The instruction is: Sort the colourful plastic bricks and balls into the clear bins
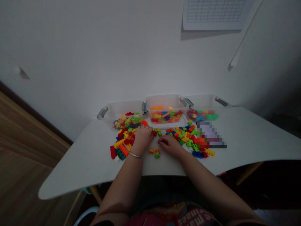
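My left hand (143, 137), with a bangle at the wrist, reaches over the left pile of building blocks (120, 143). Its fingers are closed on a red building block (154, 133) at the fingertips. To its right, my right hand (171, 145) hovers low over the table or rests on it; I cannot tell which. Its fingers are loosely curled, a gap shows between thumb and forefinger, and no block is visible in it. Green blocks (159, 133) lie just beyond. Between my wrists sit an orange block (151, 150) and a joined orange and green pair (157, 153).
Three clear bins line the wall: left (124, 108), middle (164, 102) and right (204, 102), each holding coloured pieces. Another pile of blocks (187, 135) spreads beyond my right hand, beside a blurred flat device (209, 133). The white table (80, 163) has a curved front edge.
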